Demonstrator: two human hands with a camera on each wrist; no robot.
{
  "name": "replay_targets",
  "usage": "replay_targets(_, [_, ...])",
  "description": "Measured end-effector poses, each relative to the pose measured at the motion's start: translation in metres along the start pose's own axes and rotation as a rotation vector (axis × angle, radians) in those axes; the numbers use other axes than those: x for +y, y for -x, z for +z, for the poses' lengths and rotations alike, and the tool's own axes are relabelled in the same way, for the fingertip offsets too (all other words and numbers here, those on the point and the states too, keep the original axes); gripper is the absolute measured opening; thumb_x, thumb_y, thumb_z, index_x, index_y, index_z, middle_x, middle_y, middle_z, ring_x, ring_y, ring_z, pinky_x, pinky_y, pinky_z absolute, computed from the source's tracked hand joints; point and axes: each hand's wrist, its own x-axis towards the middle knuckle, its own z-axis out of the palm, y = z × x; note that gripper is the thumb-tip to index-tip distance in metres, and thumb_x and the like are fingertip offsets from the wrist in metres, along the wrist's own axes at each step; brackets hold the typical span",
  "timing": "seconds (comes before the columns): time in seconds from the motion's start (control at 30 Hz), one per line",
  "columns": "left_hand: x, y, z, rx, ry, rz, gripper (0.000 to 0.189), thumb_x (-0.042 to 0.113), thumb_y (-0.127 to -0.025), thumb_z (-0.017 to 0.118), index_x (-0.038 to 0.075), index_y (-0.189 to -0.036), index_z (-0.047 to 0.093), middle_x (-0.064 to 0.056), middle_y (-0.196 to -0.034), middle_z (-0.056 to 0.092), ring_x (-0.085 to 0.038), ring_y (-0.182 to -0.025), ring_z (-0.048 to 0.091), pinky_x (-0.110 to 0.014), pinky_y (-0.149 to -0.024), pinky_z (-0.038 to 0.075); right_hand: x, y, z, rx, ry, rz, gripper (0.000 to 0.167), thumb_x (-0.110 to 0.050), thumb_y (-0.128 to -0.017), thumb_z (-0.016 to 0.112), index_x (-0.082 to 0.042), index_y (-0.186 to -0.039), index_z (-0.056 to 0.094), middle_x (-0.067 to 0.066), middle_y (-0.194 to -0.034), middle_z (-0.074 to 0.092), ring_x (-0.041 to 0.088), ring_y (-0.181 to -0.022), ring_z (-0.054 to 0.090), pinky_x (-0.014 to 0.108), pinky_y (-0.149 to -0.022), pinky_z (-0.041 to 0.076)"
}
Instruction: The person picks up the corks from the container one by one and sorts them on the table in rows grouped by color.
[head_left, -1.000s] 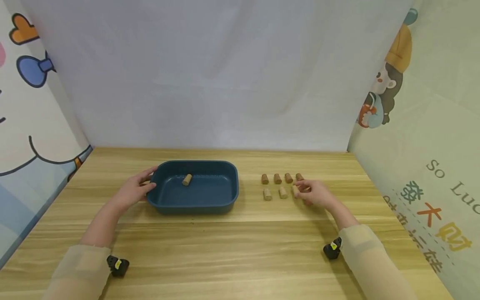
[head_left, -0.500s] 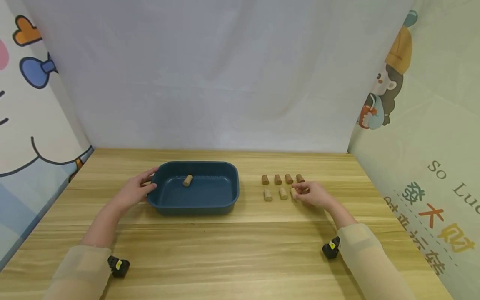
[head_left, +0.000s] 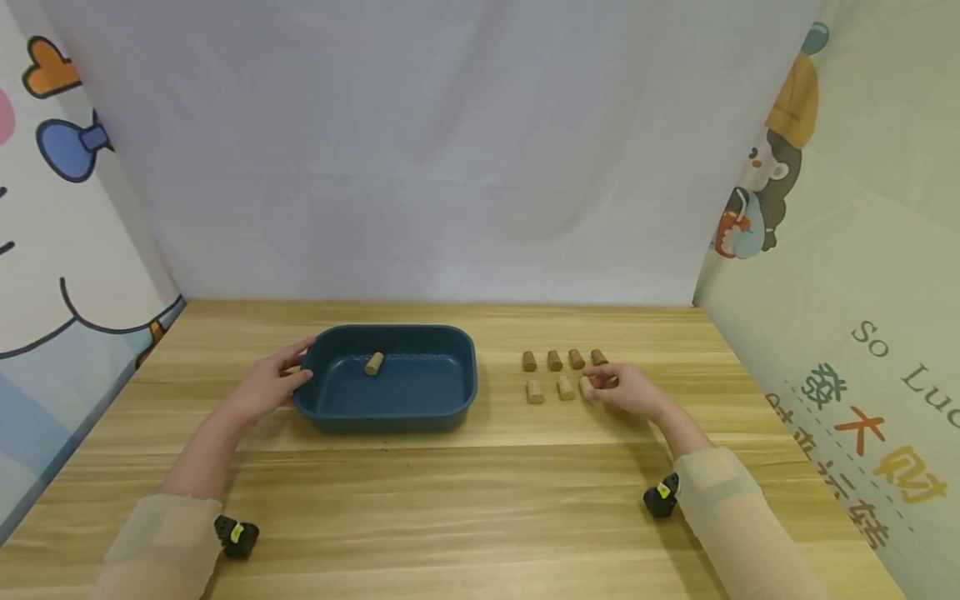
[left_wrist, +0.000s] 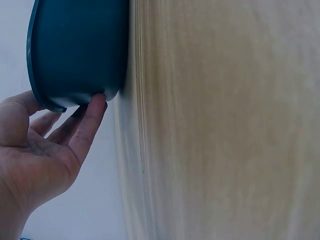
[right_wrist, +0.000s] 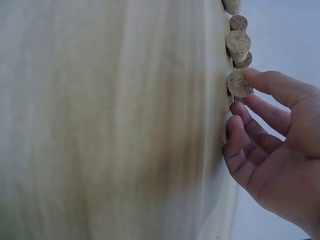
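Note:
My left hand [head_left: 266,383] touches the left end of a dark blue rectangular dish [head_left: 390,423], fingers fairly straight. In the left wrist view, fingertips of that hand [left_wrist: 50,145] lie against the dish's outer end wall [left_wrist: 80,50], below the rim. One light cork stopper [head_left: 373,363] lies on its side in the dish. To the right, my right hand [head_left: 630,390] pinches another light cork stopper [head_left: 586,387] between thumb and index finger. The right wrist view shows this cork's round end [right_wrist: 240,83] at the fingertips, close to the table; the other fingers are curled.
Two light corks, one [head_left: 534,392] and another [head_left: 566,387], stand left of the right hand. Behind them runs a row of several darker brown corks [head_left: 555,361]. A white cloth [head_left: 450,167] hangs behind the wooden table [head_left: 450,517]; printed sheets flank both sides.
The pinched cork and my right fingertips have shifted slightly left, closer to the neighbouring light cork. My left hand and the dish keep their places.

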Motion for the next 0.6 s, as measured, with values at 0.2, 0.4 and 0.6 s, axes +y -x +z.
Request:
replay_targets(0.2, [-0.0017,-0.0001,0.0001,0.001,0.013,0.003,0.061,0.011,-0.100,0.044,0.010,-0.153,0.013,-0.037,-0.147,0.019,-0.049,-0.128,0.037,-0.038,-0.081,0.055,0.0008,0.0021,-0.0007,-0.008,-0.015,-0.014,0.048,-0.018,-0.089,0.067,0.005,-0.128,0.054,0.018,-0.105,0.062,0.028,-0.094,0.061,0.028,-0.069,0.049])
replay_targets(0.4, [-0.0008,0.0002,0.0008,0.003,0.025,0.002,0.060,0.011,-0.100,0.044,0.009,-0.153,0.013,-0.037,-0.147,0.020,-0.049,-0.127,0.038,-0.038,-0.082,0.055,-0.0015,0.0045,-0.0015,-0.013,-0.028,-0.015,0.048,-0.018,-0.088,0.067,0.005,-0.129,0.053,0.020,-0.107,0.061,0.028,-0.094,0.062,0.028,-0.068,0.049])
replay_targets(0.6, [0.0021,0.0007,0.0006,0.002,0.023,0.003,0.060,0.011,-0.101,0.043,0.009,-0.153,0.013,-0.038,-0.146,0.021,-0.049,-0.126,0.039,-0.038,-0.081,0.055,-0.0004,0.0001,0.0008,-0.021,0.012,-0.026,0.047,-0.015,-0.087,0.068,0.003,-0.128,0.055,0.016,-0.104,0.060,0.022,-0.088,0.060,0.026,-0.065,0.047])
